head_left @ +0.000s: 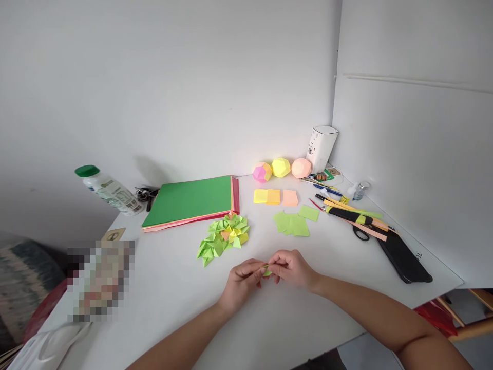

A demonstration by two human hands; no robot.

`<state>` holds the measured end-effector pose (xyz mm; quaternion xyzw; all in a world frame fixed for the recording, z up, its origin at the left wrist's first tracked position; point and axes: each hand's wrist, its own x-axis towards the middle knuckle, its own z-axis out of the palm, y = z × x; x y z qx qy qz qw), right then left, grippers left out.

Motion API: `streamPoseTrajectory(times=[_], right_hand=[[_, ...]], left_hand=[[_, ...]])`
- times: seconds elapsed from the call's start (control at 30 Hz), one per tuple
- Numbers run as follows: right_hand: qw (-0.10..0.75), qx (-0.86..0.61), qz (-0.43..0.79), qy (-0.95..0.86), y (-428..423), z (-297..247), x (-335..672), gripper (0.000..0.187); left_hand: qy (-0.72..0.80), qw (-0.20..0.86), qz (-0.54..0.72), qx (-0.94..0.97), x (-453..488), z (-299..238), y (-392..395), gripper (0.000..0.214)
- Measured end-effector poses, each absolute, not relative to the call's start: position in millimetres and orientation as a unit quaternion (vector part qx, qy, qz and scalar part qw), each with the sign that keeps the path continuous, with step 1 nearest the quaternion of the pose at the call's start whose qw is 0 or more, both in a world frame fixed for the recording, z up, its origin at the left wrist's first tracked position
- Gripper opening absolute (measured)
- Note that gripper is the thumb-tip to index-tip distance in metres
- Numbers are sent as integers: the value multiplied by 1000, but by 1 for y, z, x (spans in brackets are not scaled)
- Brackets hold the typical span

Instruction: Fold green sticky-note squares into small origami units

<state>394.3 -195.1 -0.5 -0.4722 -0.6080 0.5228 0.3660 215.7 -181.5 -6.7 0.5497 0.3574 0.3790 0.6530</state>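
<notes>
Your fingers (254, 268) cover most of the green scrap (267, 272); its fold unreadable. Blurred patch (100, 280) at left on the surface (173, 298). Label on bottle (111, 192) too small. Bottom edge cuts your forearms (185, 339).

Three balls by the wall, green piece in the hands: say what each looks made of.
The balls: likely folded matte paper, given flat facets and creased edges. The green piece: apparently thin matte paper, like the folded heap; little of it shows.
</notes>
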Motion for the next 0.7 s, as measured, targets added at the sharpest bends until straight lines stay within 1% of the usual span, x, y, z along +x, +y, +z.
streamPoseTrajectory(times=[0.3,0.47,0.7], right_hand=[[364,-448,475,-664,-197,4,394,14],[337,-449,411,-718,-197,3,394,13],[294,-456,407,-735,-196,4,396,16]], left_hand=[[354,657,361,559,215,-6,-182,18],[372,648,355,561,214,-6,-185,20],[383,637,357,566,216,-4,-185,22]])
